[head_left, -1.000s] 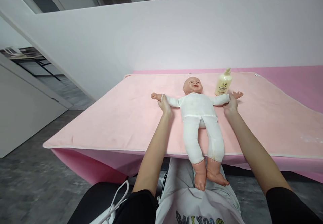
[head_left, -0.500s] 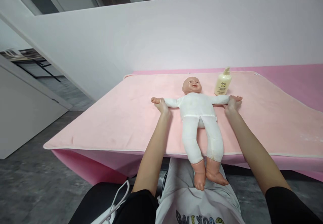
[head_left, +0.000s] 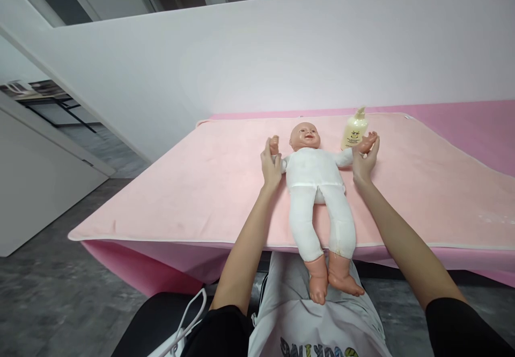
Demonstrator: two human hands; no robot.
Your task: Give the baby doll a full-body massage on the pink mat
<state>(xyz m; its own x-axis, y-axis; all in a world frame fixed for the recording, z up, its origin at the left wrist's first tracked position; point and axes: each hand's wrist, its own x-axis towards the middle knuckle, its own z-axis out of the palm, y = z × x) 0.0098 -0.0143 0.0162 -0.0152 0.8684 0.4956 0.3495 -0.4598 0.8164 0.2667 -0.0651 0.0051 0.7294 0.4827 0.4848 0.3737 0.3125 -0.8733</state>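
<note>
A baby doll [head_left: 316, 169] with a white cloth body lies on its back on a pink mat [head_left: 181, 185], its feet hanging past the front edge. My left hand [head_left: 272, 166] is closed around the doll's arm on the left, near the wrist, with that small hand pointing up. On the other side my right hand [head_left: 365, 161] grips the doll's other forearm, which is bent upward. Just behind that arm stands a pale yellow pump bottle [head_left: 354, 129], partly covered by the doll's hand.
A white wall [head_left: 281, 57] rises behind the table. Pink cloth [head_left: 475, 126] shows under the mat at the right and along the front. A white cable [head_left: 187, 319] lies over a dark seat at lower left.
Both doll arms, stretched out sideways before, are now raised and bent, hands upward. My hands have moved with them, the left one inward toward the doll's body.
</note>
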